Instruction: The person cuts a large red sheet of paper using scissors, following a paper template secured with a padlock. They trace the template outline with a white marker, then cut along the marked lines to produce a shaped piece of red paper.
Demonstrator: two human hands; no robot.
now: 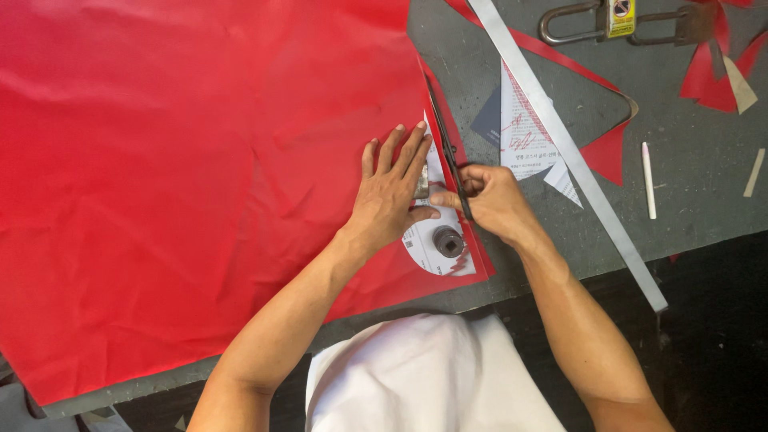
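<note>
Your black-handled scissors (448,152) lie with their long axis running from the near edge toward the far edge of the grey worktop (696,168), blades pointing away from you along the right edge of the large red fabric sheet (192,160). Your right hand (492,200) is closed around the handles. Your left hand (392,192) presses flat, fingers spread, on the fabric and the white printed paper pattern (428,240), beside a small dark round weight (449,241).

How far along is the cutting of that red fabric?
Some looks done: red offcuts lie on the grey table beside a paper piece. In hand: the left hand presses a paper pattern, weighted by a small metal weight, onto the red fabric, while the right hand works scissors along its edge. Most of the sheet remains uncut.
</note>
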